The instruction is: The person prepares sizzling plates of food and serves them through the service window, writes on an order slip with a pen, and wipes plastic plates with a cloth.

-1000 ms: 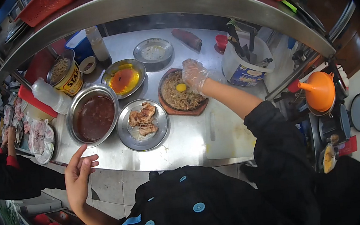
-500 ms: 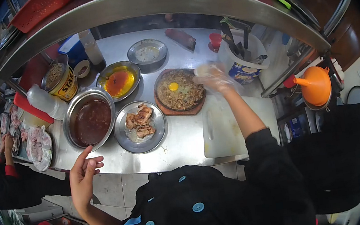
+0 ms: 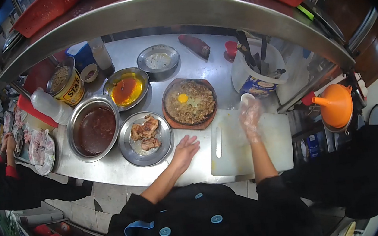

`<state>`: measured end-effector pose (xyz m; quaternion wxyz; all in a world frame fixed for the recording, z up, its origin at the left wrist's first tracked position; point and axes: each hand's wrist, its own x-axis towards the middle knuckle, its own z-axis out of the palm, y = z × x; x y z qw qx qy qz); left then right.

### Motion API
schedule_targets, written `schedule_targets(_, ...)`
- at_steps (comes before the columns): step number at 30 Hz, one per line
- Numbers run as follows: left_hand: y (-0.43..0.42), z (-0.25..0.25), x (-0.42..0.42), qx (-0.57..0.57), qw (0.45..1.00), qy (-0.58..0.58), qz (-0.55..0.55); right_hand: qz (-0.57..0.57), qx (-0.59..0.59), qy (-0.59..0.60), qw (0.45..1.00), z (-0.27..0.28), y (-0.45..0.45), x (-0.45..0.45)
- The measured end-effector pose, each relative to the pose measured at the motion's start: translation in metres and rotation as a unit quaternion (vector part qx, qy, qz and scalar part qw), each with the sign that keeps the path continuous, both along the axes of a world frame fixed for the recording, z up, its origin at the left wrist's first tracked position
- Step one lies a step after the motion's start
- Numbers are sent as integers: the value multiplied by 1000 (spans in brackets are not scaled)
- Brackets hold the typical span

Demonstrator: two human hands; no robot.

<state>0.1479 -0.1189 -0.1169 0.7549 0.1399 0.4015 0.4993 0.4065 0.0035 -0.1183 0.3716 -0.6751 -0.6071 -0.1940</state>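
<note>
My right hand [image 3: 250, 114], in a clear plastic glove, is closed on a white eggshell [image 3: 246, 98] above the white cutting board [image 3: 275, 138]. Bare and empty, my left hand [image 3: 186, 152] has its fingers apart over the table edge, right of a metal plate [image 3: 168, 144] with browned meat [image 3: 145, 129]. Between and beyond my hands, a round sizzling plate of chopped food [image 3: 197, 105] sits on a wooden base [image 3: 208, 121], with a yellow egg yolk [image 3: 183, 98] on top.
A pot of dark sauce [image 3: 94, 128], an oval dish of orange oil [image 3: 127, 88] and a yellow bucket [image 3: 73, 87] stand left. At the right are a tub of utensils [image 3: 240, 72] and an orange funnel [image 3: 338, 106]. A co-worker's hands [image 3: 8, 144] are at far left.
My left hand has moved right and up toward the sizzling plate. My gloved right hand has drawn back from that plate to over the cutting board.
</note>
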Motion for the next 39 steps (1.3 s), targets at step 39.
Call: schedule_targets(39, -60, 109, -109, 201, 677, 705, -62, 199, -177, 782, 563, -8, -113, -39)
